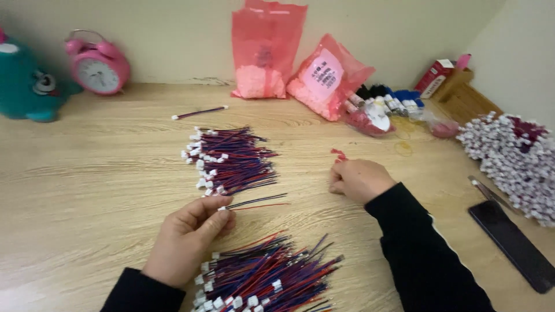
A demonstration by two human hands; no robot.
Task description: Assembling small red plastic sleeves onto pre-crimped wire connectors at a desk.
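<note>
Red-and-black wire lead (254, 203) sits pinched at its white plug end between the thumb and fingers of your left hand (188, 234), its two strands running out to the right just above the bench (87, 185). You hold it over the middle of the bench, between two heaps of the same leads: the far pile (231, 162) lies just beyond your fingertips, white plugs to the left, and the near pile (266, 277) spreads at the near edge, right beside your wrist. Your right hand (358, 179) rests on the wood to the right of the far pile, fingers curled into a loose fist; you cannot tell whether it holds anything, though a small red piece (339, 154) lies just past its knuckles. One stray lead (199, 112) lies alone nearer the back edge. Along the back edge stand a pink alarm clock (97, 66), a teal plush toy (26, 84) in the left corner, and two pink plastic bags (289, 63) of small parts. Toward the right edge you have a big bundle of white-tipped leads (511, 159) and a dark phone (511, 245).
</note>
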